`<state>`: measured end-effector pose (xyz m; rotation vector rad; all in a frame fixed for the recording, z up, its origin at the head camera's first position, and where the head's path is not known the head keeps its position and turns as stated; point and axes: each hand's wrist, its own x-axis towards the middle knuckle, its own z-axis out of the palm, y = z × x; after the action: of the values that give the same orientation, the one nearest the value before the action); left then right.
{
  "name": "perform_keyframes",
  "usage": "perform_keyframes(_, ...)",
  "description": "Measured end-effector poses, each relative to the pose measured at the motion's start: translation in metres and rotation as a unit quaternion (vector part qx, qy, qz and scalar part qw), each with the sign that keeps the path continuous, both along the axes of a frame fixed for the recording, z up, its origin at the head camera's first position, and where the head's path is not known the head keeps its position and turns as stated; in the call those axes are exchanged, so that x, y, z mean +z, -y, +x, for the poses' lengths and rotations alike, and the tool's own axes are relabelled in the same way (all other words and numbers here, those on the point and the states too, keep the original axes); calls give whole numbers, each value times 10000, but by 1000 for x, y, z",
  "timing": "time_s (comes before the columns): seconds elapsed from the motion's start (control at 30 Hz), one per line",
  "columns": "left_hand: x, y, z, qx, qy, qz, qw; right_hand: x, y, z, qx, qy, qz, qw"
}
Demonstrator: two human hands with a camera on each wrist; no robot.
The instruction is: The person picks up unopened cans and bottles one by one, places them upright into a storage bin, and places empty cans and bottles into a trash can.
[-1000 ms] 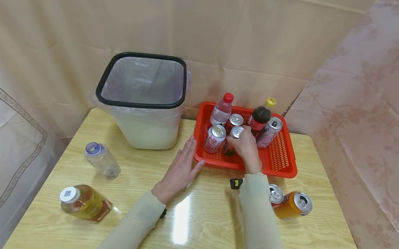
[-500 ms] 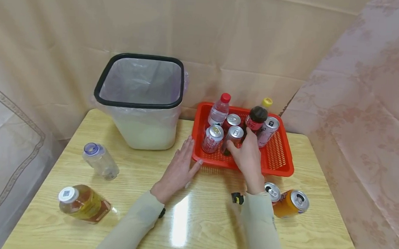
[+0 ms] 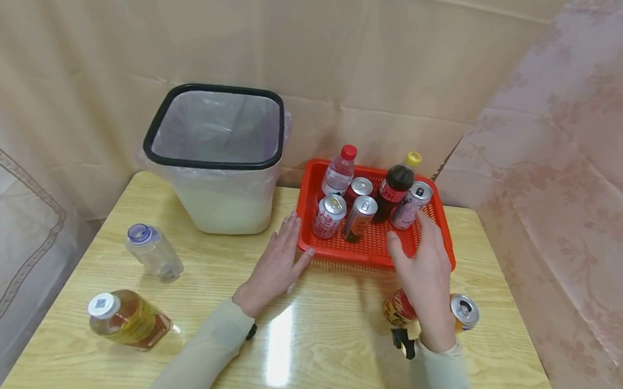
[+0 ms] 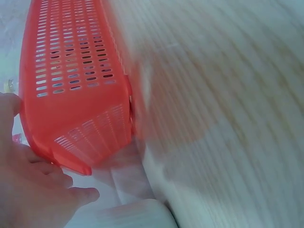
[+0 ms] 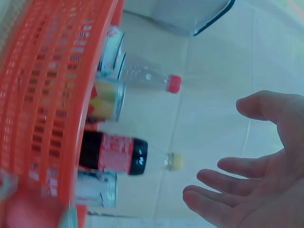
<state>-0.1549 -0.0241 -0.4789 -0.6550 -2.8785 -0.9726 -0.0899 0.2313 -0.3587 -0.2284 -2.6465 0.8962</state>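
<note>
While the slim can [image 3: 360,221] stands in the basket [image 3: 361,258] by its near edge, we judge the step in hand to be drawing the right grip [image 3: 427,267] clear without knocking anything. We see that grip over the basket's near right corner, thumb and fingers spread, holding nothing, with a gap between it and the drinks. We would do well to keep those fingers above the rim, the pink can [image 3: 409,209] and the cola bottle [image 3: 394,187], and to mind the red can [image 3: 398,310], which stands on the tabletop [image 3: 333,362] just off the basket's near edge, partly hidden by the wrist. We should let the left grip [image 3: 278,258] be only a light brace: its fingers lie straight against the basket's left edge, thumb by the near left corner, curled round nothing; a hard push there could, we think, jolt the slim can. Compared with half a second ago, we find the right grip shifted rightward, away from the slim can, whose label now shows plainly. The red can appears left of the wrist instead of right, and the orange can [image 3: 465,311], toward the tabletop's right edge, is more covered. We see the left grip in the same place.
</note>
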Motion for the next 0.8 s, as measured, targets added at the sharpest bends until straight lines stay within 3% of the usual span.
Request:
perform_keyframes(0.1,4,2,2,11,-42,-59,10000,2,-8,9,-21,-3,66,10000)
perform_keyframes(0.2,12,6,6,-39,-316,-86,9995,4,-16,16,-77,26,126,9999)
perform_keyframes(0.4,42,25,19,-78,-776,-79,9969,3,-30,25,-141,-126,195,9996)
perform_keyframes(0.57,74,43,39,8,-1176,-285,9927,1,-35,27,-132,-153,207,9996)
perform_keyframes(0.8,118,73,80,-37,-2145,-517,9753,-1,-43,30,-316,-213,129,9992)
